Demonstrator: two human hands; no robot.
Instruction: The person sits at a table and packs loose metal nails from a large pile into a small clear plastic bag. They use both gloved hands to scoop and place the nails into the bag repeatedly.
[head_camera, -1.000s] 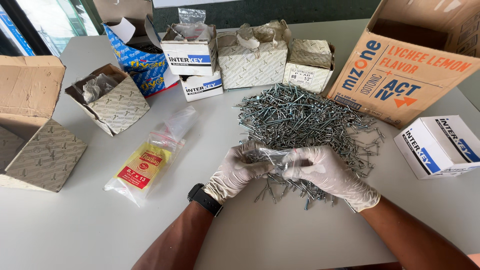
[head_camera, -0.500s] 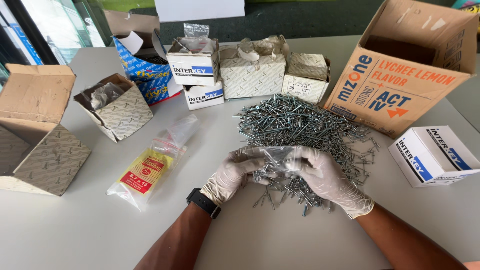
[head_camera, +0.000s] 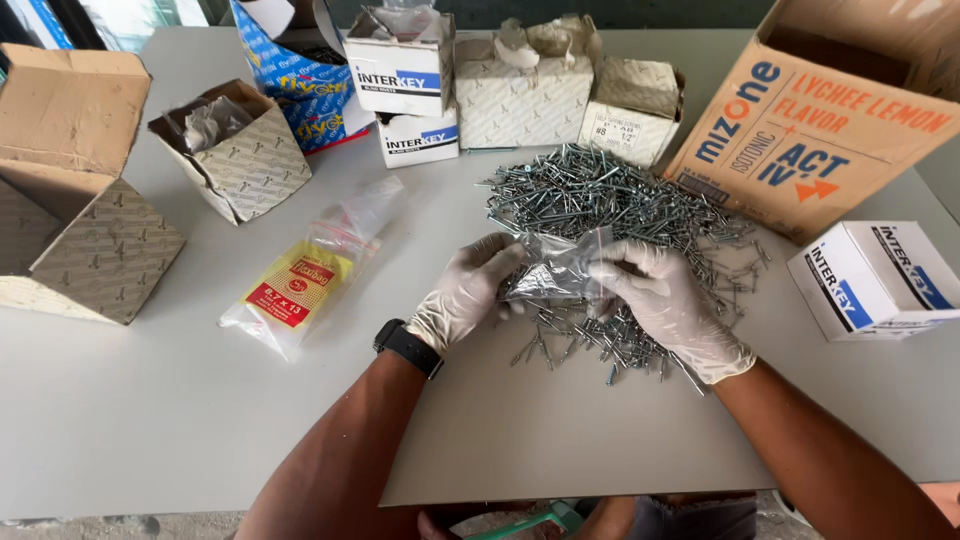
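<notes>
Nearest, 2 gloved hands holding 1 small clear bag (head_camera: 558, 268) just above the table (head_camera: 200, 420). Left hand (head_camera: 462, 292) fingers pinched on the bag's left edge, right hand (head_camera: 668, 305) fingers gripping its right edge. Under and behind the bag, a big pile of shiny screws (head_camera: 600, 200). To the left, a pack of plastic bags (head_camera: 300, 280). Farther back, a row of boxes (head_camera: 520, 95).
</notes>
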